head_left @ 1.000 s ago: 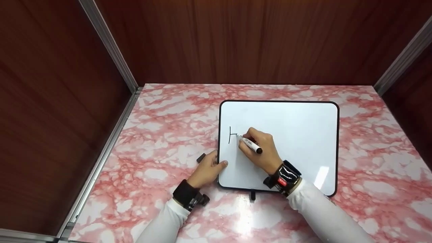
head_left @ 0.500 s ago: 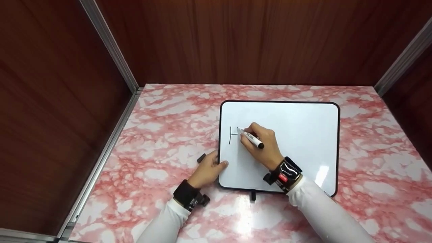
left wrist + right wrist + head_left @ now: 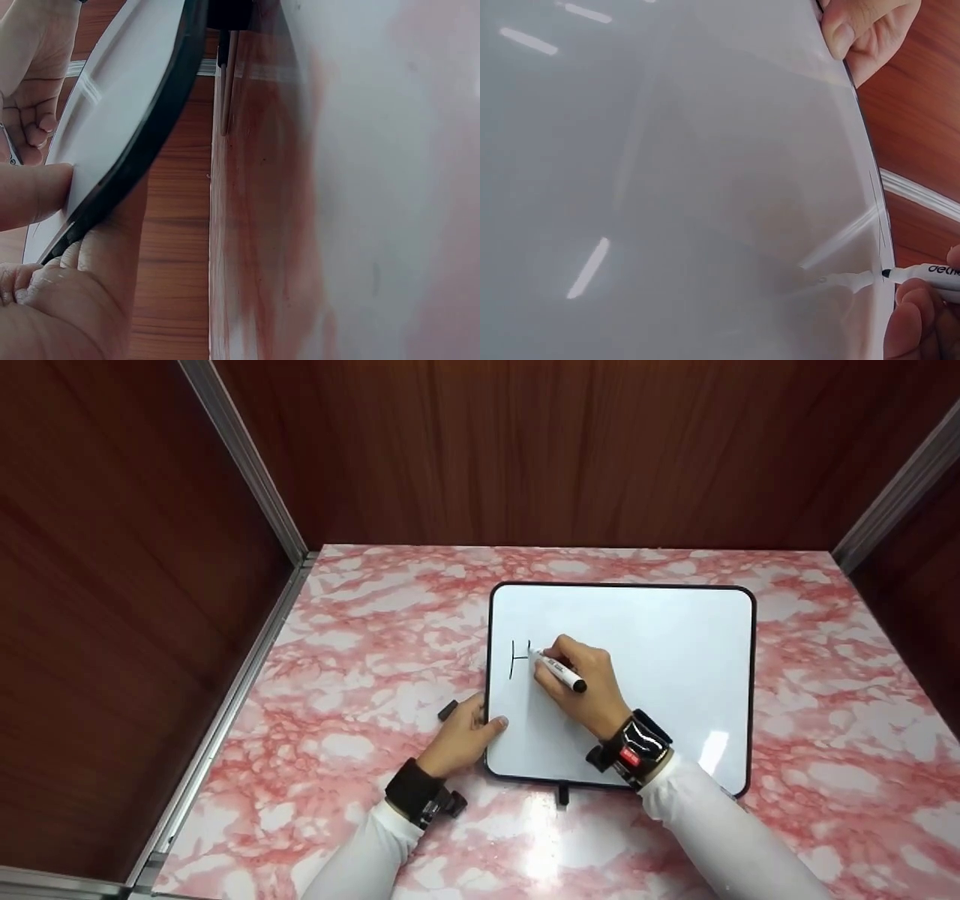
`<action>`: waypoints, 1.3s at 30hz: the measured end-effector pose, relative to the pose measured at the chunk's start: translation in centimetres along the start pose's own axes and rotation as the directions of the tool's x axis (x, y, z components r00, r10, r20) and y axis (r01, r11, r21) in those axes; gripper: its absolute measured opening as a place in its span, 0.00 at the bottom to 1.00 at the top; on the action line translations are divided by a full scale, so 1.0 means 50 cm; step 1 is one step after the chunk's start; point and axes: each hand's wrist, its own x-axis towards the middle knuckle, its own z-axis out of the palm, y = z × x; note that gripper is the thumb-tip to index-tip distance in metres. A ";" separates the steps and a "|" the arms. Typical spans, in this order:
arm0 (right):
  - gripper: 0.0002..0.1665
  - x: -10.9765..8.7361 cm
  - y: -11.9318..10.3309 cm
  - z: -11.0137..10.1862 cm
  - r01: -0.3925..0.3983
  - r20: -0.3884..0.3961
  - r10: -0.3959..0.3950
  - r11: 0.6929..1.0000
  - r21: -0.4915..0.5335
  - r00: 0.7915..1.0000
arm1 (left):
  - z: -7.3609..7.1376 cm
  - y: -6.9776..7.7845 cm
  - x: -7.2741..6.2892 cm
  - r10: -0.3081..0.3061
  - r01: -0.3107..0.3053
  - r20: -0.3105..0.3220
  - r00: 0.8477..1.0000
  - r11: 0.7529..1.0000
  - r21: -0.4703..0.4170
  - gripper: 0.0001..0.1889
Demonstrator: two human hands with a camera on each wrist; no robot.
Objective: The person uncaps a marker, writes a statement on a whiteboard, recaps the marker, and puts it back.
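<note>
A whiteboard with a thin black frame stands over the marbled table, raised from it in the left wrist view. My left hand grips its left edge, thumb on the white face and fingers behind. Between thumb and fingers my right hand pinches a white marker with a black end. In the right wrist view the marker's dark tip is right at the board's surface. Black strokes near the left edge look like an H, its right upright partly hidden by the marker and hand.
A pink-and-white marbled table lies under the board. Small black feet, one at the bottom and one at the left, stick out past the frame. Dark wood panels with metal corner strips enclose the back and sides.
My right hand with the marker moved up and slightly right from the crossbar, then a little down. A second short upright now shows right of the first. The left hand keeps its grip.
</note>
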 end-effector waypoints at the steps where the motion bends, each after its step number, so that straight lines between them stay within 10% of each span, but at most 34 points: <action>1: 0.09 -0.001 -0.001 0.000 0.001 0.002 -0.001 1.000 0.003 1.000 | 0.000 0.000 0.000 -0.001 0.001 -0.002 1.000 1.000 0.001 0.19; 39: 0.12 -0.044 -0.025 0.003 0.016 0.089 -0.020 0.999 0.048 0.996 | 0.002 0.005 -0.002 -0.038 0.038 -0.016 0.999 0.999 0.026 0.18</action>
